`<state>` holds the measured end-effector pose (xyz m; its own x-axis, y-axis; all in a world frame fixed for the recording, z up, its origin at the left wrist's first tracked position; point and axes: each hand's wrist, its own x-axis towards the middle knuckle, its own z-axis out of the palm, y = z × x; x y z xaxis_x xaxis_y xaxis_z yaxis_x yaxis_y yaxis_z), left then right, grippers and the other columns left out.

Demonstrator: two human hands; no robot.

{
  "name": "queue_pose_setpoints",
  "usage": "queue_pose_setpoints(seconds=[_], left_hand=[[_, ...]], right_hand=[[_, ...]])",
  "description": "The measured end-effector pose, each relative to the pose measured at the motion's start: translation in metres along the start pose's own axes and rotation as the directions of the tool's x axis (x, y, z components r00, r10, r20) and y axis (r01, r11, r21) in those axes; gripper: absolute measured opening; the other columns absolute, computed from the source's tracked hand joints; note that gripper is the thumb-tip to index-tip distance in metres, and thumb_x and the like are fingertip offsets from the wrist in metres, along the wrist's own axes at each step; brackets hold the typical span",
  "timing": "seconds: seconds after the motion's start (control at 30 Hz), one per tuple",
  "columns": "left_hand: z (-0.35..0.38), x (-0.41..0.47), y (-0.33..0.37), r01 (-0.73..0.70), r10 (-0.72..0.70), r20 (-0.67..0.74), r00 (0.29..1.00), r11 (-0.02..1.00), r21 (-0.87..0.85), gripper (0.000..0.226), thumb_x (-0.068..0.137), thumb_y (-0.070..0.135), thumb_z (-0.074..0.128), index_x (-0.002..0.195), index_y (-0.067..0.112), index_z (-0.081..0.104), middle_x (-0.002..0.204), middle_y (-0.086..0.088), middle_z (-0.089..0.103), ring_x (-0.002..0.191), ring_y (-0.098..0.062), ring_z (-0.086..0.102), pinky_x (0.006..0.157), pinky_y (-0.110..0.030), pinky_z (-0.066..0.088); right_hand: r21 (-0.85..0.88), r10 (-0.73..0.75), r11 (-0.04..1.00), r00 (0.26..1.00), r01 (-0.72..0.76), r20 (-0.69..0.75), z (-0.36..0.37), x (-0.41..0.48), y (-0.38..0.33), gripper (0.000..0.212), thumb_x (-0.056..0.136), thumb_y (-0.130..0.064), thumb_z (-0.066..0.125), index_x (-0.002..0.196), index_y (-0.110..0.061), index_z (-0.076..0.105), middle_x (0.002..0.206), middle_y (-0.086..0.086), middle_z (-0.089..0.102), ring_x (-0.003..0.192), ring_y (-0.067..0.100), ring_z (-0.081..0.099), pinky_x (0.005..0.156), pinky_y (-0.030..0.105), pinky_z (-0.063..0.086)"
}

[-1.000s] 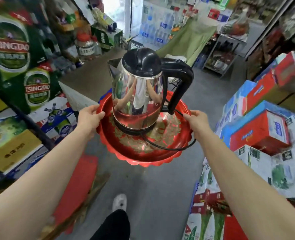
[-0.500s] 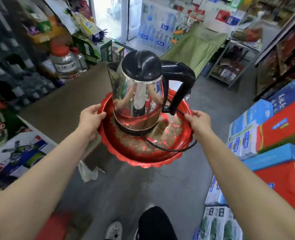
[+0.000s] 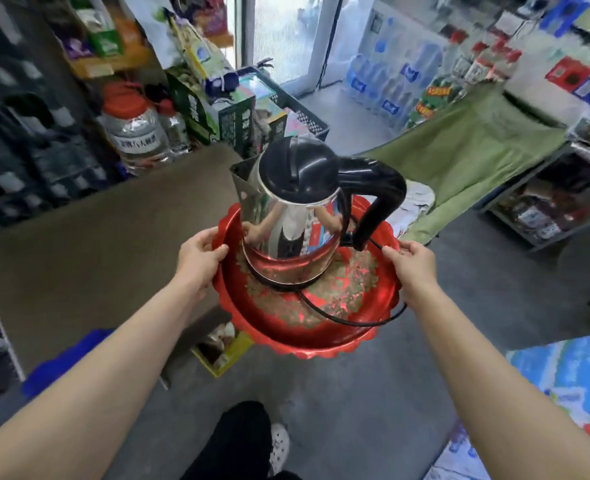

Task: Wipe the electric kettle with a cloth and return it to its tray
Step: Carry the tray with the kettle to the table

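A shiny steel electric kettle [image 3: 288,237] with a black lid and black handle stands upright on a round red tray [image 3: 307,336] with a scalloped rim and gold pattern. Its black cord [image 3: 338,318] loops across the tray and over the right rim. My left hand [image 3: 200,258] grips the tray's left rim and my right hand [image 3: 413,263] grips the right rim, holding the tray in the air at chest height. A pale cloth [image 3: 416,202] lies just behind the kettle on the green cot.
A brown counter [image 3: 106,244] lies to the left, with a big red-capped jar [image 3: 136,133] and boxes at its far edge. A green folding cot [image 3: 477,161] stands ahead right. Stacked cartons [image 3: 563,393] line the right. Grey floor lies below, my foot [image 3: 279,445] on it.
I have walked forward with the tray in both hands; the beer crates on the left have passed out of view and the counter and cot are nearer. The grip on the tray is unchanged.
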<state>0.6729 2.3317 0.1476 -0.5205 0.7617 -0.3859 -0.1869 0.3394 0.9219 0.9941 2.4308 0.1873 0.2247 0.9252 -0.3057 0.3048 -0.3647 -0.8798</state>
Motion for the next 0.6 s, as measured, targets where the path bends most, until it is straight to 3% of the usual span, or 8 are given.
queue_pose_setpoints(seconds=[0.17, 0.33, 0.4, 0.5, 0.6], left_hand=[[0.027, 0.069, -0.008, 0.047, -0.046, -0.089, 0.995, 0.999, 0.017, 0.039, 0.091, 0.001, 0.060, 0.124, 0.021, 0.063, 0.107, 0.002, 0.071, 0.091, -0.011, 0.068, 0.068, -0.021, 0.051], [0.037, 0.146, -0.018, 0.087, -0.072, -0.192, 0.979, 0.994, 0.071, 0.039, 0.091, 0.001, 0.060, 0.125, 0.020, 0.062, 0.105, 0.003, 0.069, 0.083, -0.001, 0.063, 0.057, -0.006, 0.047], [0.032, 0.173, -0.020, 0.109, -0.079, -0.253, 0.964, 0.989, 0.105, 0.041, 0.090, 0.001, 0.061, 0.126, 0.020, 0.062, 0.107, 0.002, 0.067, 0.086, -0.006, 0.062, 0.064, -0.007, 0.047], [0.019, 0.209, -0.029, 0.148, -0.074, -0.349, 0.934, 0.970, 0.193, 0.041, 0.088, 0.002, 0.063, 0.127, 0.017, 0.062, 0.111, 0.001, 0.065, 0.099, -0.015, 0.060, 0.086, -0.024, 0.044], [0.001, 0.246, -0.040, 0.199, -0.099, -0.434, 0.895, 0.961, 0.190, 0.041, 0.089, 0.002, 0.063, 0.127, 0.018, 0.062, 0.115, 0.000, 0.064, 0.103, -0.018, 0.059, 0.094, -0.032, 0.045]], right_hand=[[-0.050, 0.054, 0.998, 0.994, -0.049, 0.100, 0.040, 0.093, -0.004, 0.031, 0.091, -0.012, 0.070, 0.119, -0.003, 0.060, 0.105, 0.014, 0.070, 0.081, 0.020, 0.066, 0.066, 0.029, 0.052], [-0.163, 0.069, 0.986, 0.971, -0.032, 0.228, 0.100, 0.176, -0.009, 0.036, 0.088, -0.015, 0.073, 0.120, -0.006, 0.060, 0.105, 0.011, 0.071, 0.088, 0.022, 0.067, 0.077, 0.033, 0.052], [-0.218, 0.059, 0.976, 0.953, 0.007, 0.296, 0.129, 0.201, -0.014, 0.032, 0.087, -0.013, 0.074, 0.116, -0.007, 0.061, 0.102, 0.008, 0.072, 0.085, 0.018, 0.067, 0.077, 0.032, 0.051], [-0.288, 0.069, 0.956, 0.917, 0.051, 0.393, 0.180, 0.235, -0.016, 0.027, 0.085, -0.014, 0.075, 0.110, -0.017, 0.063, 0.104, 0.007, 0.073, 0.094, 0.023, 0.070, 0.083, 0.039, 0.057], [-0.339, 0.030, 0.930, 0.893, 0.140, 0.449, 0.237, 0.267, -0.011, 0.029, 0.083, -0.016, 0.076, 0.111, -0.017, 0.065, 0.107, 0.008, 0.074, 0.097, 0.022, 0.070, 0.089, 0.043, 0.057]])
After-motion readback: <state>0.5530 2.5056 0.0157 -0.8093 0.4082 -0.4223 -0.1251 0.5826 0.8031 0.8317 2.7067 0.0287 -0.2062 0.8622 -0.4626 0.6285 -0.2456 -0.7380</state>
